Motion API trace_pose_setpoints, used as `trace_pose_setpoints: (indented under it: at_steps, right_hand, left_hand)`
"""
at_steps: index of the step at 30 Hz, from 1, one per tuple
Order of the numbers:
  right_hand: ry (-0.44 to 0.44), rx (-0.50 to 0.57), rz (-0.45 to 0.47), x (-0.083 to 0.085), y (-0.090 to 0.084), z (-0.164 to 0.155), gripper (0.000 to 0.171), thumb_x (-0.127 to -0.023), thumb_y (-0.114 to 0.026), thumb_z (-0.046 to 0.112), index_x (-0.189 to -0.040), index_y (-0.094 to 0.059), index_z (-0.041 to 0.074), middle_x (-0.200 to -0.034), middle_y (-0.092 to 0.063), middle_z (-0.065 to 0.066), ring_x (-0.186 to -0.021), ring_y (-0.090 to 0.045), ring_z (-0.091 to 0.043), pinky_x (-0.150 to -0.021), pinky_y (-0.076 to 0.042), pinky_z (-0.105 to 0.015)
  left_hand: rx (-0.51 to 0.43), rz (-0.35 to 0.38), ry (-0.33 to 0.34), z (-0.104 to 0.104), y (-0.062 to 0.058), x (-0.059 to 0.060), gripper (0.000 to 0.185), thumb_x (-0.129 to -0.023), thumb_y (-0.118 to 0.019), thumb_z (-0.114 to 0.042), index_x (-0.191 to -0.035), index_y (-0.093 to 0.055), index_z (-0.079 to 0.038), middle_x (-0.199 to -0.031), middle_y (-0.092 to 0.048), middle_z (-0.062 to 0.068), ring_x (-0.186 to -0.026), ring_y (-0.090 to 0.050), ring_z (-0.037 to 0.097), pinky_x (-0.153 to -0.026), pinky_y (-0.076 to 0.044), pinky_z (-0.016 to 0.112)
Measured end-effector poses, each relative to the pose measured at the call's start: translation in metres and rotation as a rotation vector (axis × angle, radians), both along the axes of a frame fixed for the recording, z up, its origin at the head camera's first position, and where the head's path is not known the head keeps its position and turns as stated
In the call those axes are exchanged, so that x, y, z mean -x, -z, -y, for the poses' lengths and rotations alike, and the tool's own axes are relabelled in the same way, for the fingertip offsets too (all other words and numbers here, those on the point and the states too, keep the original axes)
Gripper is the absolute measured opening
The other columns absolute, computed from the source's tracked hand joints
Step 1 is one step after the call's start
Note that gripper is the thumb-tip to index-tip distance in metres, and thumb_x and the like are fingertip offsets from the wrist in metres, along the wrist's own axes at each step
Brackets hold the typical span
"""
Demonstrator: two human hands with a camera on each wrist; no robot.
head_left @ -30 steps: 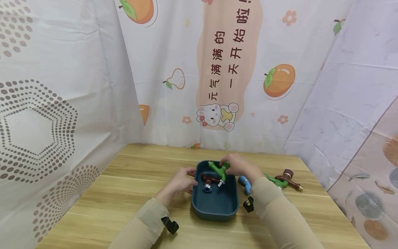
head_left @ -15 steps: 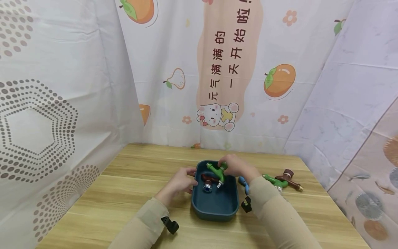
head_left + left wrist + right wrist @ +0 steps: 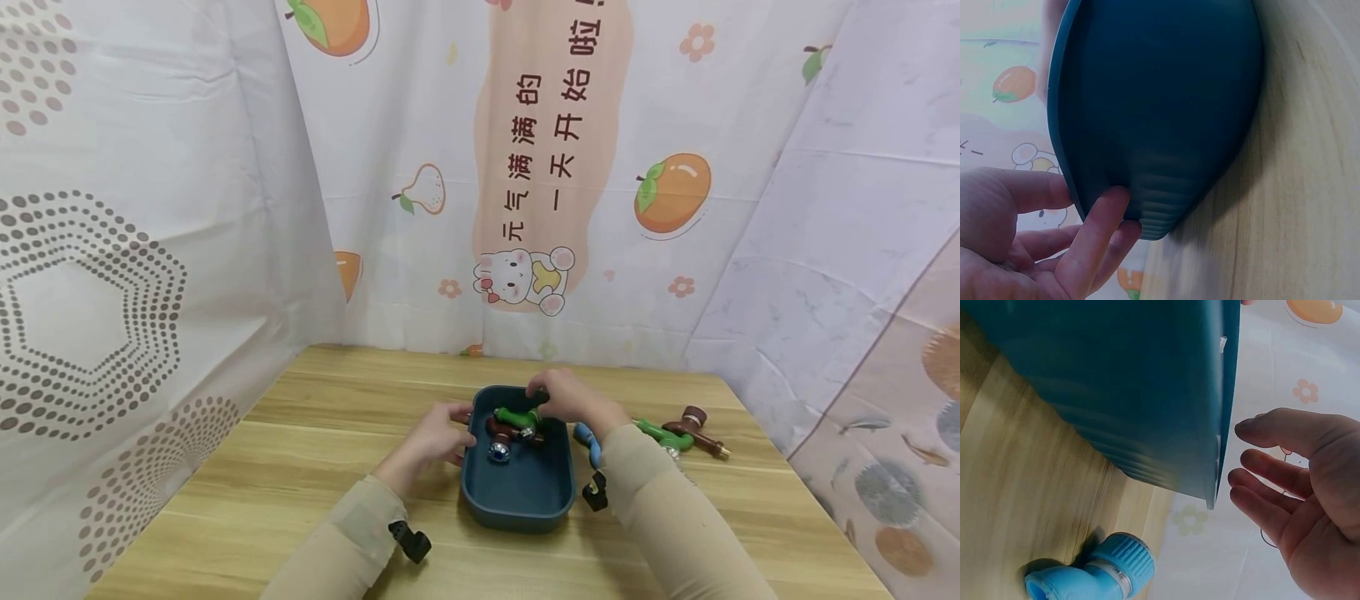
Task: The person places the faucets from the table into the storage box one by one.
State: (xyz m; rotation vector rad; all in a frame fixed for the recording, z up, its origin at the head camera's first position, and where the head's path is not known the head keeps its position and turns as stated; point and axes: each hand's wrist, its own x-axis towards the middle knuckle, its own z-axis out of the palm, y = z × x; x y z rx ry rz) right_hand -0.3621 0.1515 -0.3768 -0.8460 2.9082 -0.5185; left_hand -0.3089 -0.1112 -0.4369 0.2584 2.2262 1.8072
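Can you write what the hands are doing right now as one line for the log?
left hand: touching dark teal tray side | right hand: open over tray | green tap: lying in tray on brown tap

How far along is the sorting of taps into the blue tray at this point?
Done: a brown tap and a green tap lie in the blue tray. In hand: the right hand hangs open over the green one, empty in its wrist view; the left hand touches the tray's side. Left on the table: a blue fitting, another green tap, another brown tap.
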Motion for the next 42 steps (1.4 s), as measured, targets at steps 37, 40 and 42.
trace_pose_setpoints:
  at_steps: [37,40,42]
  right_hand:
    - [-0.034,0.130,-0.109,-0.016,-0.027,-0.023,0.035,-0.090,-0.076,0.009,-0.124,-0.070,0.006,-0.125,-0.068,-0.011,-0.119,-0.059,-0.039,-0.099,-0.050,-0.054]
    - [-0.027,0.142,-0.121,-0.019,-0.031,-0.027,0.036,-0.090,-0.076,0.010,-0.125,-0.070,0.007,-0.127,-0.067,-0.012,-0.120,-0.058,-0.039,-0.100,-0.050,-0.054]
    - [-0.026,0.153,-0.127,-0.021,-0.033,-0.031,0.036,-0.091,-0.076,0.010,-0.125,-0.069,0.007,-0.127,-0.067,-0.012,-0.120,-0.058,-0.039,-0.100,-0.050,-0.054]
  left_hand:
    - [-0.012,-0.007,0.014,0.001,0.000,0.001,0.066,-0.086,-0.066,0.010,-0.148,-0.045,0.006,-0.140,-0.047,0.033,-0.089,-0.071,0.038,-0.064,-0.063,0.043]
    - [-0.010,-0.006,0.014,0.001,0.000,0.001,0.066,-0.086,-0.066,0.010,-0.149,-0.045,0.006,-0.140,-0.047,0.033,-0.089,-0.071,0.037,-0.064,-0.063,0.043]
    - [-0.010,-0.001,0.013,0.001,0.000,0.001,0.067,-0.086,-0.066,0.010,-0.149,-0.045,0.006,-0.141,-0.047,0.033,-0.090,-0.071,0.038,-0.065,-0.063,0.043]
